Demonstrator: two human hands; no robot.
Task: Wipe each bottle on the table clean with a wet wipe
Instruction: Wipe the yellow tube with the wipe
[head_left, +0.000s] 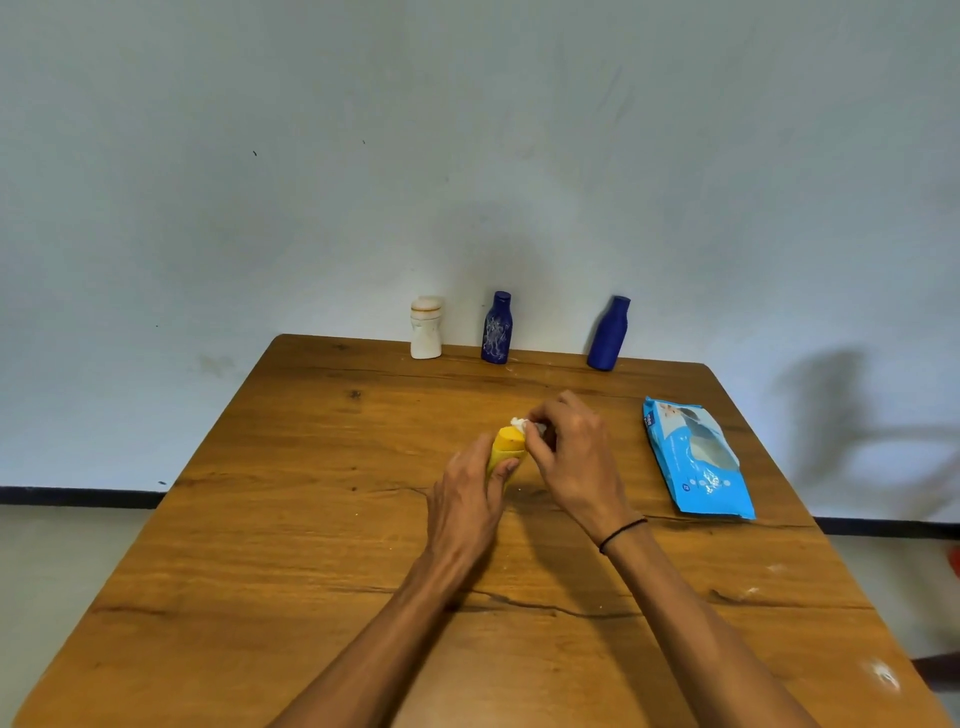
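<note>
Left hand (470, 493): fingers and thumb curled round the lower body of the yellow bottle (506, 448), holding it over the middle of the surface; the thumb lies across the near side of the bottle.
Right hand (566, 452): fingers bent and bunched, pinching a small white wet wipe (521, 423) against the top end of the yellow bottle; a thin dark band circles the wrist.
Yellow bottle: tilted, its top pointing away from the person, mostly covered by both hands; whether its base touches the surface cannot be told.
Wet wipe: crumpled, only a small white wad shows between the right fingertips and the bottle top.
Wipe pack (696, 460): light blue soft packet lying flat on the surface, to the right of the hands and apart from them.
White bottle (426, 328): upright at the far edge of the surface, leftmost of a row of three, close to the wall.
Streaked blue bottle (497, 328): upright, middle of the row, dark blue with pale streaks down its front.
Plain blue bottle (609, 335): rightmost of the row, dark blue, apart from the other two.
Surface (291, 519): brown wood with dark cracks in the grain and a few pale smears near its right edge.
Wall (467, 130): pale, just behind the row of bottles.
</note>
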